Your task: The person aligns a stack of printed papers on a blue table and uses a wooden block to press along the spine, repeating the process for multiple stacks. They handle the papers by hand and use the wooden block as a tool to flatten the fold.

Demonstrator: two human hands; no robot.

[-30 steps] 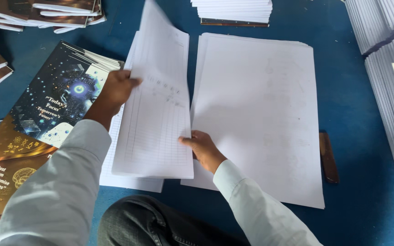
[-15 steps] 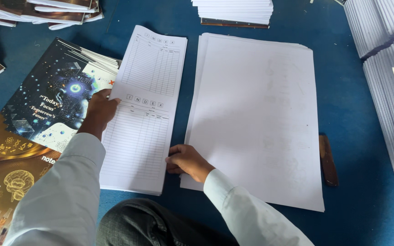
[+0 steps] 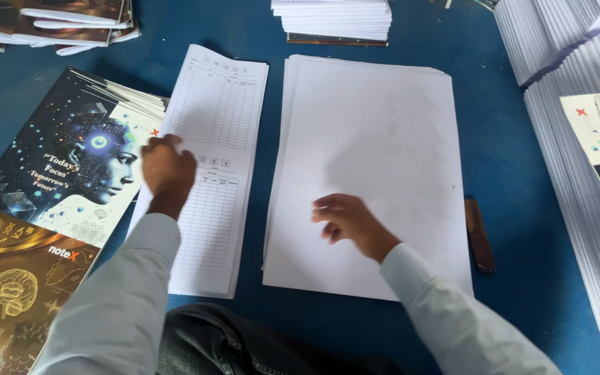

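- Fingers of the left hand [image 3: 167,169] were curled down and pressed on the left edge of the ruled index sheets [image 3: 211,167], which lay flat on the blue table [image 3: 522,173].
- The right hand [image 3: 345,221] hovered loosely curled (slightly blurred) over the stack of blank white sheets [image 3: 376,153], pinching nothing.
- The ruled sheets lay just beside the blank stack, between it and the printed covers [image 3: 50,208].

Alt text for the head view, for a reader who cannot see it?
A person's left hand rests on a stack of ruled index sheets while the right hand hovers over a blank white paper stack on a blue table; printed covers lie left.
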